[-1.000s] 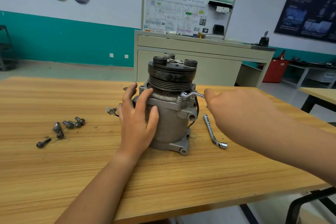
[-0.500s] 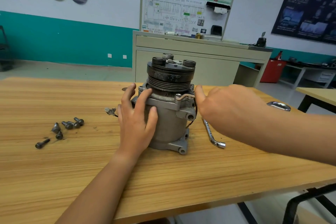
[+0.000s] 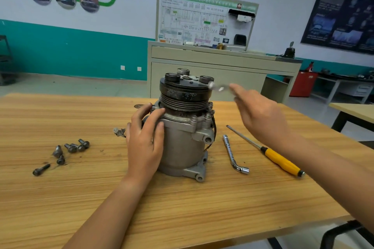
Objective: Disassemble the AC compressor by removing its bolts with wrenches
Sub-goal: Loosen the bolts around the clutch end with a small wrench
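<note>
The grey AC compressor [image 3: 182, 141] stands upright on the wooden table [image 3: 182, 208], its black pulley on top. My left hand [image 3: 144, 139] rests flat against its left side, fingers spread on the housing. My right hand [image 3: 261, 115] is raised to the right of the pulley and holds a small silver wrench [image 3: 217, 87], blurred by motion, level with the pulley's top edge and off the bolts. Several bolts remain in the flange [image 3: 194, 117] below the pulley.
Several removed bolts [image 3: 68, 150] lie on the table at the left. An L-shaped socket wrench [image 3: 234, 154] and a yellow-handled screwdriver [image 3: 279, 158] lie right of the compressor. A small connector [image 3: 119, 132] sits behind my left hand. A beige cabinet stands behind the table.
My right hand has lifted the wrench off the flange bolt, up to the pulley's top. It uncovered the screwdriver. My left hand has stayed on the housing.
</note>
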A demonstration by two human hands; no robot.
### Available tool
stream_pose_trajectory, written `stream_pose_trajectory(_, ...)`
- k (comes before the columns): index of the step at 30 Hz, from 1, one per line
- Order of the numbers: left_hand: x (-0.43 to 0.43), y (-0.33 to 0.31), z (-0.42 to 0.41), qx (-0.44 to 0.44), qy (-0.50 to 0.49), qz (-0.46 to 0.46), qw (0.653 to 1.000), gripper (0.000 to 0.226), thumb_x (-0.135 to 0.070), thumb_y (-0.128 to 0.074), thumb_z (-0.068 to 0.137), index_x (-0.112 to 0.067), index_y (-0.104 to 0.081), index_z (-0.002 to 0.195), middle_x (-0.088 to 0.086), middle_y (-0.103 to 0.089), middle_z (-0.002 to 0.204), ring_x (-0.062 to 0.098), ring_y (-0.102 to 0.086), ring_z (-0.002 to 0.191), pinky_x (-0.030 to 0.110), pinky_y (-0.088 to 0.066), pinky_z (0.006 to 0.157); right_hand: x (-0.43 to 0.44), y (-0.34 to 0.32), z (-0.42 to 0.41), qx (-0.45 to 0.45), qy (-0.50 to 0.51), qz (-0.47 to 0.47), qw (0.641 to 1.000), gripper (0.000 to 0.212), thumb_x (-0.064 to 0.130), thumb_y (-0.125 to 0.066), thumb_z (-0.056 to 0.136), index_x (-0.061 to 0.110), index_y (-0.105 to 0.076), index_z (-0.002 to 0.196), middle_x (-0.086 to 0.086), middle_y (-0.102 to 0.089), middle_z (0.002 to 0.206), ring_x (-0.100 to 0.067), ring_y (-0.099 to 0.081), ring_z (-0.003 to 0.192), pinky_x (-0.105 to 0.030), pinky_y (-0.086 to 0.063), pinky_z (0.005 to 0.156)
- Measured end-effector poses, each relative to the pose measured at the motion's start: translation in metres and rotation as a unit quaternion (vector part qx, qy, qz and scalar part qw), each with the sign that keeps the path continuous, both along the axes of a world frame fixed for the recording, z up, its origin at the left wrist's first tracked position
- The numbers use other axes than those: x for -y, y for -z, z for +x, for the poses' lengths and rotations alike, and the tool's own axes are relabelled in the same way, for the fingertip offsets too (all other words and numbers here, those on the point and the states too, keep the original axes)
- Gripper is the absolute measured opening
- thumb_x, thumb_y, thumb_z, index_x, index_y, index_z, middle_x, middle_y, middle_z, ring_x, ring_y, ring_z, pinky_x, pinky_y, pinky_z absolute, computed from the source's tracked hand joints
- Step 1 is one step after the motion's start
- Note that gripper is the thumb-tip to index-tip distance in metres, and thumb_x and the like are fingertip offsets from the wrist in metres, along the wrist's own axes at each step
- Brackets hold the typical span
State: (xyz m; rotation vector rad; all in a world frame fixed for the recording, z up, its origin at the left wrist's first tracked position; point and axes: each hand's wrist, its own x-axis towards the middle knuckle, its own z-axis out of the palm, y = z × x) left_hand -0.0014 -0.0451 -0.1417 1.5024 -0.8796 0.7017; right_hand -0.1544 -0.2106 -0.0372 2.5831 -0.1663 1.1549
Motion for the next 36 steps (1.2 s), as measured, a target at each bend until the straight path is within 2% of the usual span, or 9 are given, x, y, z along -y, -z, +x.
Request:
stream_pose_trajectory(3,0.0,-0.001,-0.001,0.0,0.0,0.0,1.0,0.032,-0.032,-0.037,0.093,-0.025,-0.054,0.119,-0.005,-0.038,0.128,-0.006,-0.031,0.12,0.061,-0.034,0.1,0.009,0.0,-0.012,0.0,0.05,0.136,0.989,0.037,0.016,-0.044,0.096,0.01,-0.048,0.133,-0.016,-0.062,0.08,-0.035,-0.058,0.068,-0.041,-0.049,0.056)
stream_pose_trajectory(7,0.0,-0.002,-0.003,0.003,0.001,-0.004,1.0,0.03,-0.03,-0.036,0.093,-0.026,-0.052,0.119,-0.004,-0.037,0.128,-0.001,-0.032,0.121,0.061,-0.033,0.102,0.011,-0.003,-0.015,-0.119,0.157,0.067,0.978,0.035,0.023,-0.038,0.097,0.023,-0.042,0.131,-0.007,-0.06,0.086,-0.03,-0.058,0.077,-0.036,-0.048,0.062)
stream_pose_trajectory(10,-0.001,-0.001,-0.003,0.003,-0.002,-0.003,1.0,0.031,-0.03,-0.036,0.094,-0.024,-0.053,0.119,-0.004,-0.037,0.128,-0.001,-0.032,0.122,0.06,-0.033,0.102,0.003,-0.006,-0.007,-0.167,0.187,0.053,0.967,0.037,0.017,-0.038,0.096,0.026,-0.038,0.132,-0.001,-0.051,0.077,-0.022,-0.051,0.07,-0.029,-0.043,0.055)
stream_pose_trajectory(14,-0.002,-0.001,-0.004,-0.003,0.008,-0.004,1.0,0.029,-0.03,-0.036,0.094,-0.029,-0.05,0.119,-0.006,-0.037,0.129,0.003,-0.034,0.124,0.059,-0.032,0.103,-0.011,-0.015,0.003,-0.219,0.227,0.016,0.949,0.039,0.005,-0.039,0.093,0.018,-0.039,0.13,0.001,-0.03,0.061,-0.013,-0.029,0.049,-0.024,-0.023,0.041)
stream_pose_trajectory(18,-0.002,-0.001,-0.003,-0.005,0.004,0.001,1.0,0.033,-0.03,-0.035,0.093,-0.024,-0.054,0.121,-0.005,-0.036,0.129,0.0,-0.033,0.122,0.06,-0.032,0.103,-0.03,-0.029,0.009,-0.277,0.24,-0.038,0.93,0.028,0.001,-0.044,0.091,0.009,-0.048,0.118,-0.001,-0.029,0.06,-0.014,-0.029,0.049,-0.027,-0.033,0.051)
stream_pose_trajectory(22,-0.002,-0.001,-0.005,-0.01,0.005,0.002,1.0,0.038,-0.03,-0.035,0.093,-0.018,-0.057,0.121,-0.004,-0.037,0.128,-0.006,-0.031,0.119,0.06,-0.032,0.102,-0.043,-0.038,0.014,-0.32,0.236,-0.084,0.914,0.025,0.001,-0.045,0.092,0.005,-0.051,0.115,-0.003,-0.029,0.06,-0.019,-0.039,0.063,-0.027,-0.038,0.06)
stream_pose_trajectory(25,-0.003,-0.002,-0.006,-0.013,0.006,0.0,1.0,0.037,-0.031,-0.035,0.092,-0.02,-0.056,0.121,-0.004,-0.036,0.128,-0.01,-0.03,0.117,0.06,-0.032,0.103,-0.044,-0.038,0.015,-0.339,0.249,-0.104,0.901,0.025,0.0,-0.045,0.092,0.004,-0.05,0.116,-0.003,-0.029,0.06,-0.018,-0.033,0.051,-0.026,-0.037,0.057)
stream_pose_trajectory(29,-0.003,-0.002,-0.007,-0.015,0.004,0.003,1.0,0.038,-0.031,-0.035,0.092,-0.02,-0.056,0.121,-0.005,-0.036,0.128,-0.005,-0.03,0.119,0.059,-0.032,0.103,-0.045,-0.035,0.017,-0.347,0.263,-0.099,0.895,0.027,0.003,-0.043,0.094,0.003,-0.048,0.121,-0.004,-0.028,0.061,-0.015,-0.025,0.047,-0.023,-0.025,0.039)
stream_pose_trajectory(36,-0.003,-0.004,-0.008,-0.03,0.008,0.006,0.999,0.042,-0.033,-0.034,0.091,-0.018,-0.057,0.122,-0.007,-0.035,0.129,0.006,-0.033,0.124,0.057,-0.032,0.105,-0.042,-0.034,0.02,-0.352,0.264,-0.088,0.894,0.028,0.002,-0.047,0.091,0.003,-0.049,0.118,-0.004,-0.029,0.06,-0.015,-0.027,0.047,-0.026,-0.036,0.052)
